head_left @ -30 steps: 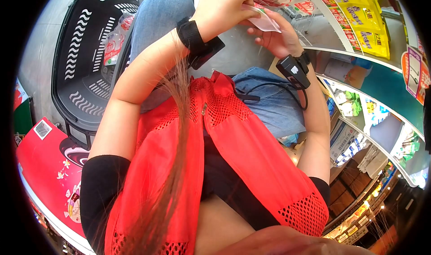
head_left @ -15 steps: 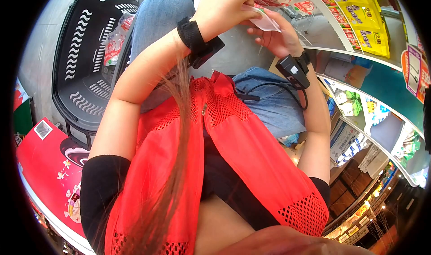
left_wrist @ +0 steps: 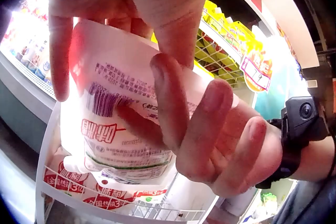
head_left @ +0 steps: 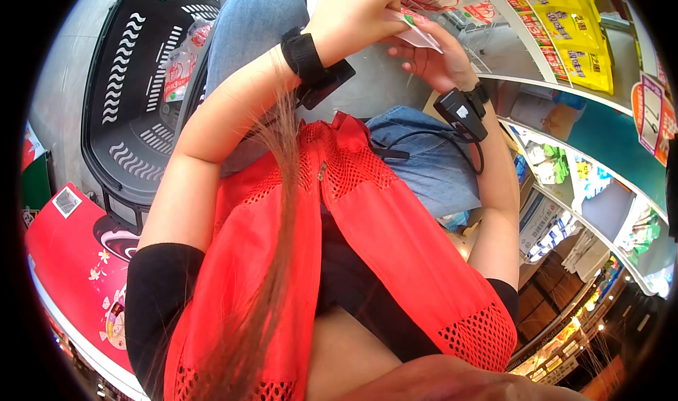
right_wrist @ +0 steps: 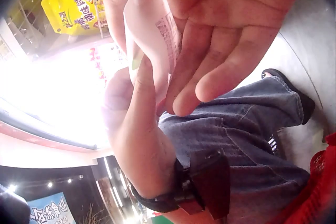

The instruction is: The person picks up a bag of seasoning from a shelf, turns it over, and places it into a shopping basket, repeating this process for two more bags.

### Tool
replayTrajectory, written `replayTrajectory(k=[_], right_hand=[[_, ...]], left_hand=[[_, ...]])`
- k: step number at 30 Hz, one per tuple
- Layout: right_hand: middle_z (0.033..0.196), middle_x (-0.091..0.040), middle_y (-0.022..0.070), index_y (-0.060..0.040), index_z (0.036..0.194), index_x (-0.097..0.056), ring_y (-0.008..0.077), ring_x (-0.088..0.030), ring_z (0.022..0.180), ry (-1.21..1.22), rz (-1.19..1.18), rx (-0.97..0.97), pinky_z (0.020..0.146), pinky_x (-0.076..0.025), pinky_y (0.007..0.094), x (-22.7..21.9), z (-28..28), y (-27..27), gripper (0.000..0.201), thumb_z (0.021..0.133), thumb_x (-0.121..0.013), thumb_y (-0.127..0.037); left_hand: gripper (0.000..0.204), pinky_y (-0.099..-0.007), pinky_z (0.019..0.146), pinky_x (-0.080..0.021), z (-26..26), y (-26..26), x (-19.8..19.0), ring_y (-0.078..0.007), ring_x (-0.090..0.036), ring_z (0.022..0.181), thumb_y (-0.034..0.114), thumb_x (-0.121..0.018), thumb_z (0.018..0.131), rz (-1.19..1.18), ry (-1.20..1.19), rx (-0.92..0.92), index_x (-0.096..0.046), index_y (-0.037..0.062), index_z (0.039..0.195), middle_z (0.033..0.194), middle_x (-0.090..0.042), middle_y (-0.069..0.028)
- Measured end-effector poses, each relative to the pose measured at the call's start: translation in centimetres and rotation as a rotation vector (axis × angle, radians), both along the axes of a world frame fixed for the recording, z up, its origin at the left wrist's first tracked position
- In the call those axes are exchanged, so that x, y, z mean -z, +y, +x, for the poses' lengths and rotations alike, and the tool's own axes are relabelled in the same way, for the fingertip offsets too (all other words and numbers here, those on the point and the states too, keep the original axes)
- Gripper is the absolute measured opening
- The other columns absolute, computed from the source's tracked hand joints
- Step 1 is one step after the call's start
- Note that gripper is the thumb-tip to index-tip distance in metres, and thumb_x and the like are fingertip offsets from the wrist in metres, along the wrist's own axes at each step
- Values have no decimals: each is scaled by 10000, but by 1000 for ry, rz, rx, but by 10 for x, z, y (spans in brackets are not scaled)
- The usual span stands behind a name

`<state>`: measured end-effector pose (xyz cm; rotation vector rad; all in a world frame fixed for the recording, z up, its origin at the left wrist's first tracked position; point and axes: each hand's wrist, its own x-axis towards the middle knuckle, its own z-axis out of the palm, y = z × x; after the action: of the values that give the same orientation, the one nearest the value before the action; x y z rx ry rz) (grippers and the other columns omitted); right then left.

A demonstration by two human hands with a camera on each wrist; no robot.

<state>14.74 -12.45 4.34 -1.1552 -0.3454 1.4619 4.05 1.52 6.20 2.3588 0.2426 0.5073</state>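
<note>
Fingers of the left hand (head_left: 357, 18) pinch the white pouch (head_left: 421, 39) in the head view, its edge slanting toward the right hand (head_left: 448, 62); left wrist: long axis roughly vertical, right fingers across its print; right wrist: both hands grip it, neither nearer

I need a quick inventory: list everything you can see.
Pouch: one, white with print, in both hands
Basket: one, black, floor at left
Printed bags: unclear count, clear and red, inside basket
Yellow packs: several, yellow, upper-right rack
Price tag: one, orange-white, right edge
Shelves: several, white, right side
Panel: one, red, lower left
Wrist cameras: two, black, strapped to wrists
Vest: one, red, torso
Left hand: one, bare, on pouch
Right hand: one, bare, on pouch
</note>
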Motion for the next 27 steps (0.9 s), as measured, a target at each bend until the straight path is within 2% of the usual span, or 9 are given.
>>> replayTrajectory(k=[7, 9, 12, 19, 22, 24, 25, 27], right_hand=[[1032, -552, 132, -94, 1153, -423, 184, -569, 846, 43, -2, -26, 596, -453, 238, 4, 4, 3, 446, 841, -372, -409], [1000, -564, 115, -85, 1111, -459, 160, -568, 778, 60, -42, 29, 535, -431, 241, 1, 3, 5, 469, 849, -319, -448], [1059, -537, 151, -105, 1165, -419, 175, -570, 837, 108, -4, -21, 593, -449, 224, 5, 11, 4, 546, 833, -294, -520], [1083, -524, 152, -102, 1175, -412, 159, -561, 839, 214, -2, -69, 608, -444, 228, 15, 22, 2, 619, 814, -246, -575], [1048, -545, 139, -82, 1149, -434, 156, -566, 819, 178, -103, 17, 599, -440, 223, 22, 25, 2, 589, 814, -309, -550], [978, -577, 98, -77, 1047, -504, 145, -573, 755, 190, -158, 203, 552, -453, 233, 36, 34, -1, 459, 816, -415, -463], [978, -577, 98, -77, 1047, -504, 145, -573, 755, 189, -157, 205, 552, -453, 233, 48, 45, -2, 459, 816, -415, -463], [922, -590, 94, -46, 1018, -517, 151, -589, 726, 445, -100, 283, 603, -490, 250, 63, 63, -4, 353, 813, -499, -333]], left_hand=[[163, -363, 546, -427, 2, -2, 5, -298, -549, 602, 176, -554, 691, -22, -13, -31, -532, 18, 658, 622, -539, -158], [160, -364, 560, -422, 0, -2, 8, -300, -543, 629, 170, -539, 715, -77, -95, -2, -519, 17, 676, 644, -533, -161], [168, -363, 568, -419, 0, -1, 11, -299, -538, 649, 180, -532, 737, -69, -94, 19, -507, 21, 691, 660, -529, -159], [176, -361, 557, -419, -1, -3, 12, -304, -534, 634, 203, -546, 742, -48, -87, -13, -514, 35, 700, 654, -530, -154], [173, -327, 555, -428, 1, -3, 15, -253, -558, 631, 210, -534, 767, 39, -111, -16, -548, 38, 774, 677, -553, -140], [165, -275, 516, -443, 6, -1, 17, -225, -570, 567, 228, -625, 678, 127, -214, -20, -617, 80, 749, 635, -580, -97], [165, -275, 516, -443, 6, -1, 17, -225, -570, 567, 228, -625, 678, 128, -216, -19, -617, 80, 749, 635, -580, -97], [120, -270, 501, -444, 7, -1, 16, -216, -566, 547, 203, -619, 687, 93, -334, 73, -621, 96, 742, 615, -577, -80]])
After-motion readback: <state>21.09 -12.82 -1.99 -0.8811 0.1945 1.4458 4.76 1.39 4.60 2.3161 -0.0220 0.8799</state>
